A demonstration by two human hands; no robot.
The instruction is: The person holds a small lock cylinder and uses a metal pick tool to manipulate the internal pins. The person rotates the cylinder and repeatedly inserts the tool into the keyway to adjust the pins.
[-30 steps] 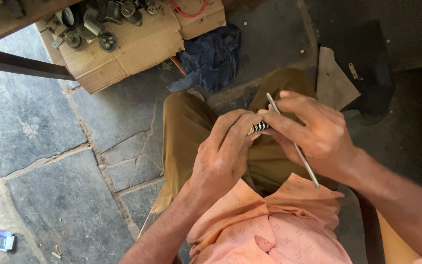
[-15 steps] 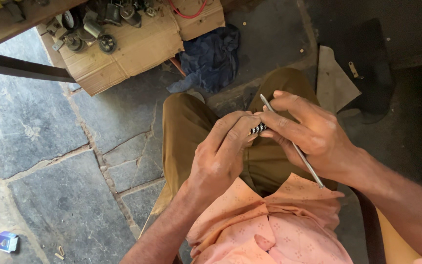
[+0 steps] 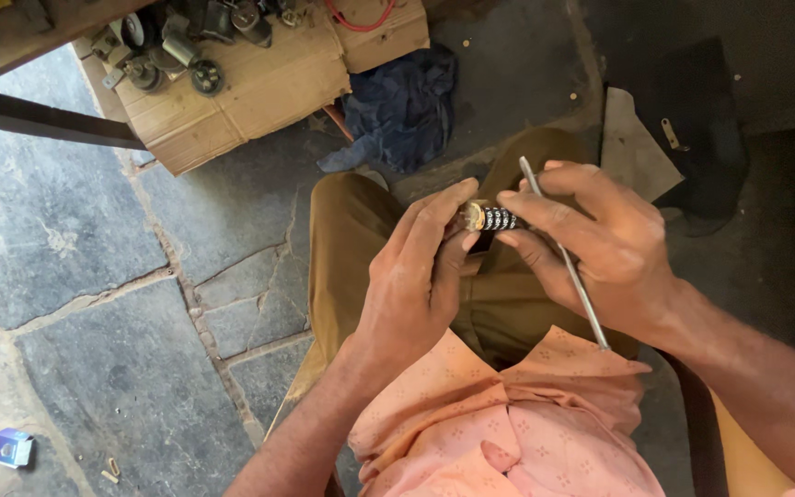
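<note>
Lock part (image 3: 492, 219), small and cylindrical, with black-and-white ringed bands and a brass-coloured end, sits between both hands above the person's lap. Left hand (image 3: 416, 276) is curled narrow around its brass end; thumb and forefinger tips press on the piece, the remaining fingers folded under it. Right hand (image 3: 600, 244) grips the banded end with forefinger and thumb, closed tight on it. The same hand also carries a thin metal rod (image 3: 563, 253), which runs slantwise from above the forefinger down across the palm side and ends near the shirt (image 3: 499, 433). Rod lies held against the fingers; exact contact with the lock part cannot be told.

Person is seated, brown trousers (image 3: 361, 239) under the hands, pale orange patterned shirt at bottom of view. Floor is grey stone slabs (image 3: 112, 248) with cracked joints. A dark blue cloth (image 3: 402, 106) lies crumpled on the floor just beyond the knee. Cardboard sheet (image 3: 269, 87) at top holds several small metal parts (image 3: 177, 46) and a red wire loop (image 3: 361, 17). A small blue box (image 3: 13, 447) lies at lower left.
</note>
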